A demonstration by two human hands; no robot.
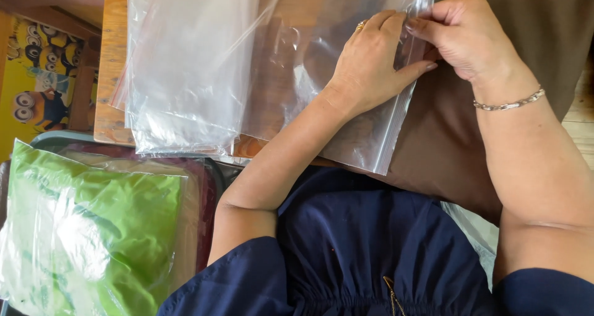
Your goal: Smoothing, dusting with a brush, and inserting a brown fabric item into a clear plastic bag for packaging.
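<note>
A clear plastic zip bag (322, 62) lies on a wooden table (111, 56), its zip strip running down the right side. My left hand (371, 62), with a ring on one finger, lies flat on the bag next to the zip strip. My right hand (464, 34), with a bracelet at the wrist, pinches the upper end of the zip strip between thumb and fingers. The bag's lower corner hangs over the table's edge toward my lap.
A stack of clear plastic bags (185, 68) lies on the table's left part. A bagged green cloth item (86, 229) rests at the lower left. A brown cloth (445, 142) lies under the bag's right side. Yellow cartoon-print fabric (37, 74) shows at the far left.
</note>
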